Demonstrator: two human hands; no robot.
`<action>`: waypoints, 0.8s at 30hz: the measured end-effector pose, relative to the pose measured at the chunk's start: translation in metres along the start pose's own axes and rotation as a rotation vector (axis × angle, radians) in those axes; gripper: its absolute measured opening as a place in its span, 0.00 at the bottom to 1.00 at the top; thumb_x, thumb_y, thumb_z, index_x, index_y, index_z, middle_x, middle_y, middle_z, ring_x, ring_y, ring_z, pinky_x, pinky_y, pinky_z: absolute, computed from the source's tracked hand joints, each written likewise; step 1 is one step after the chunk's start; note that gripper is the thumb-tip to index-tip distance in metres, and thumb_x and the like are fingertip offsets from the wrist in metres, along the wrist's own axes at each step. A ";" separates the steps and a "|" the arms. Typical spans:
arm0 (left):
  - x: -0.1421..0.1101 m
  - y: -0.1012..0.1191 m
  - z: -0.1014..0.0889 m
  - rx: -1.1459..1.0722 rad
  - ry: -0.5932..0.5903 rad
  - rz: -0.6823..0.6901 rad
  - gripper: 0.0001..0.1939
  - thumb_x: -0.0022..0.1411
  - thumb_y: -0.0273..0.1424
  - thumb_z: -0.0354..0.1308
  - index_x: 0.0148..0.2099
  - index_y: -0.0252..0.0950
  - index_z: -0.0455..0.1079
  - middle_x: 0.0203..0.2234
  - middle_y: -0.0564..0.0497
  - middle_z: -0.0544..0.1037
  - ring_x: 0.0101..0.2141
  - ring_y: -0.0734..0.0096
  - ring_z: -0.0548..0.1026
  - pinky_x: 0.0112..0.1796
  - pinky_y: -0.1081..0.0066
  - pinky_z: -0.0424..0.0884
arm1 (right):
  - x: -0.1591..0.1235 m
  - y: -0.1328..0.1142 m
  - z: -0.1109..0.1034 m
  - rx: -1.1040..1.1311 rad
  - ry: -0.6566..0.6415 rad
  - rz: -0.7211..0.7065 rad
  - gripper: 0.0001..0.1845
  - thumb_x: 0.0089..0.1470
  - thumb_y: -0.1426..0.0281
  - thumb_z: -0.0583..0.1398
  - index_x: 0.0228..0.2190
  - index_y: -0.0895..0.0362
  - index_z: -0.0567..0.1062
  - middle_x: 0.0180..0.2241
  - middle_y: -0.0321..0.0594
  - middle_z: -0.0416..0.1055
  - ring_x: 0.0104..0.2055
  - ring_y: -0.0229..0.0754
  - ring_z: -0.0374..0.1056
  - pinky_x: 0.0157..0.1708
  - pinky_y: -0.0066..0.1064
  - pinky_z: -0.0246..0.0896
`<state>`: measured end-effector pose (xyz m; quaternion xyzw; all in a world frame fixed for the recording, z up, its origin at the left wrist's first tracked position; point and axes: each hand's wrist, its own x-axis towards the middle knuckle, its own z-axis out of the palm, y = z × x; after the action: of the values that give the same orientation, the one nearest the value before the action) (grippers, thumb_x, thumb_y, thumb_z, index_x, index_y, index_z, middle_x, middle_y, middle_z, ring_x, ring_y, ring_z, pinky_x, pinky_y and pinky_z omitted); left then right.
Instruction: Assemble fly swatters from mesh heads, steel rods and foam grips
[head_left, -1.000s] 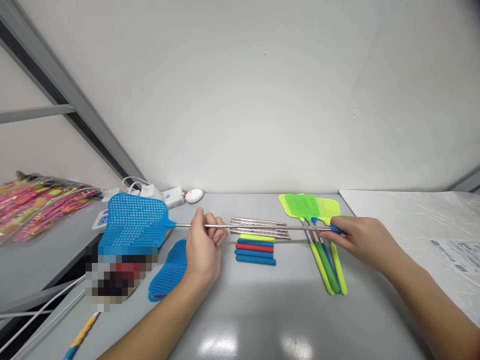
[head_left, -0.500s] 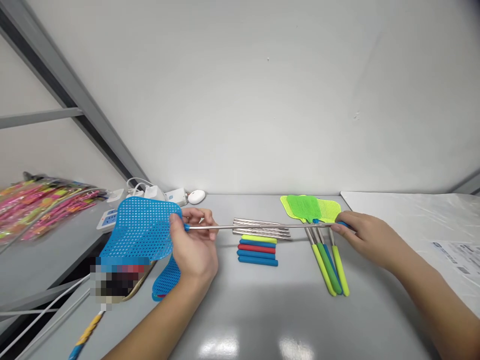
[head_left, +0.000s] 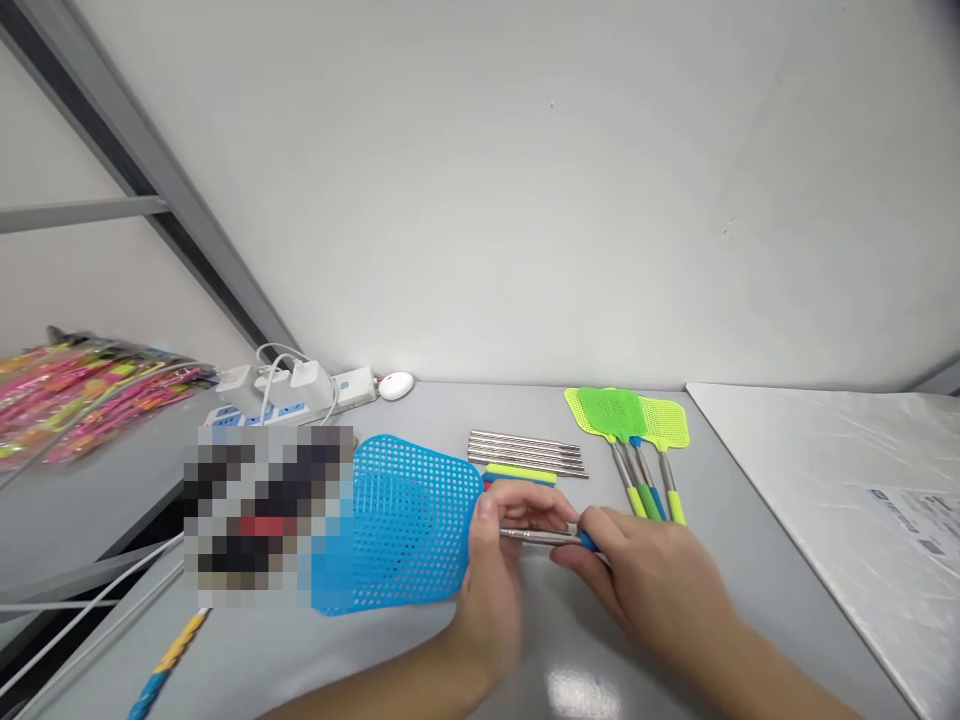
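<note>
I hold a blue fly swatter (head_left: 405, 515) low over the grey table (head_left: 525, 640). Its mesh head lies to the left and its telescopic metal rod is pushed short. My left hand (head_left: 499, 560) is closed round the rod just beside the head. My right hand (head_left: 645, 575) is closed on the blue grip end of the rod. The two hands nearly touch. Behind them lie several bare metal rods (head_left: 525, 452) and coloured foam grips (head_left: 521, 473), partly hidden by my fingers.
Three finished swatters with green and yellow heads (head_left: 626, 420) lie at the back right. A power strip with white chargers (head_left: 289, 395) and a white oval device (head_left: 395, 384) sit against the wall. Pink packaged goods (head_left: 82, 395) are at far left. A white sheet (head_left: 847, 470) covers the right side.
The rod has been collapsed: my right hand moved left from the green swatters to meet my left hand, and the blue head shifted right and down toward the table.
</note>
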<state>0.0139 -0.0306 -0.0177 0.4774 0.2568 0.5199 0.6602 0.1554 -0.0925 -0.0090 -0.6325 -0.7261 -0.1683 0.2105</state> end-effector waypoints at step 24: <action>0.038 0.004 -0.012 -0.102 0.188 -0.184 0.23 0.69 0.45 0.40 0.38 0.34 0.68 0.33 0.47 0.79 0.24 0.70 0.75 0.33 0.66 0.73 | -0.016 -0.019 0.002 0.297 -0.052 -0.053 0.09 0.65 0.71 0.47 0.39 0.56 0.66 0.19 0.31 0.71 0.17 0.39 0.66 0.20 0.32 0.43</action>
<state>0.0147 0.0091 -0.0127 0.3667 0.3333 0.5120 0.7016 0.1378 -0.1072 -0.0186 -0.5793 -0.7646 -0.0481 0.2783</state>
